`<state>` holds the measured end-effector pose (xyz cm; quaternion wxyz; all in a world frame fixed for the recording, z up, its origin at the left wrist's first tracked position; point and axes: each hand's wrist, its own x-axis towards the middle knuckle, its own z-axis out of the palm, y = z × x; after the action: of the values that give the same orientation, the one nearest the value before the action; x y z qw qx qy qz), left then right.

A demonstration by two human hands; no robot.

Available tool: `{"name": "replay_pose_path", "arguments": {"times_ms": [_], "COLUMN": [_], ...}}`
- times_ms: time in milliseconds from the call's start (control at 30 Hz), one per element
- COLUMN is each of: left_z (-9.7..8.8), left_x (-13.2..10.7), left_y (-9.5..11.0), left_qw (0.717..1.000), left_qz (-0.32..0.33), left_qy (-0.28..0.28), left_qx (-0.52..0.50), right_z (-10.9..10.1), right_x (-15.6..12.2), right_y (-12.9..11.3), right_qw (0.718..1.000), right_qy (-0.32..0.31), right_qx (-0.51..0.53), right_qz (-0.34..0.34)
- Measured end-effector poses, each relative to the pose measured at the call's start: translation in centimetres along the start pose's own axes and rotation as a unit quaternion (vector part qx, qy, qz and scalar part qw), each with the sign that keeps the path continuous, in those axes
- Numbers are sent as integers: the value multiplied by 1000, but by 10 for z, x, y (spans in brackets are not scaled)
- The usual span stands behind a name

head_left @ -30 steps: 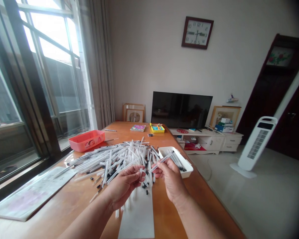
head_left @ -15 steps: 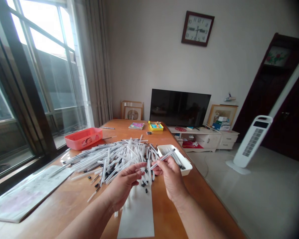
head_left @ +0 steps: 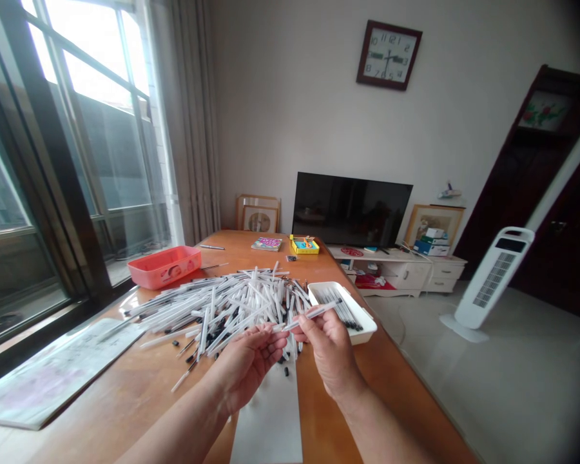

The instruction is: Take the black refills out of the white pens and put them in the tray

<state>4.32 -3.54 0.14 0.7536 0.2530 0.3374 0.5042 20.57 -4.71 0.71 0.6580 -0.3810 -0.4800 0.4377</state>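
Observation:
My right hand (head_left: 329, 351) pinches a clear pen barrel (head_left: 314, 312) that slants up to the right over the table. My left hand (head_left: 250, 362) is curled just left of it, its fingertips meeting the barrel's lower end, and whatever small part they hold is too small to name. Both hands hover above the near edge of a big heap of clear pen tubes and black parts (head_left: 222, 303) spread on the wooden table (head_left: 120, 393). A white tray (head_left: 365, 325) holding several finished pens sits just right of my right hand.
A red plastic basket (head_left: 164, 265) stands at the table's left. A white strip (head_left: 269, 419) lies under my wrists and a printed sheet (head_left: 53, 374) at the near left. A book (head_left: 267, 243) and yellow box (head_left: 305, 245) lie at the far end. A tower fan (head_left: 490, 283) stands on the floor.
The pen barrel in my right hand has tilted lower, closer to level, and my left fingertips have closed in on its lower end. The camera shifted slightly.

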Motion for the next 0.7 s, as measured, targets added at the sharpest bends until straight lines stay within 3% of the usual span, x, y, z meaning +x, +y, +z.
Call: {"name": "replay_pose_path", "arguments": {"times_ms": [300, 700], "left_z": [5, 3], "left_x": [-5, -11], "left_y": [0, 0], "left_qw": [1000, 994], "left_qz": [-14, -25], "left_qy": [1, -68], "left_qx": [4, 77], "right_z": [2, -3], "right_x": [1, 3], "right_y": [4, 3], "right_qw": [1000, 999], "right_qy": [19, 5], "right_qx": [4, 12], "right_qz": [-7, 47]}}
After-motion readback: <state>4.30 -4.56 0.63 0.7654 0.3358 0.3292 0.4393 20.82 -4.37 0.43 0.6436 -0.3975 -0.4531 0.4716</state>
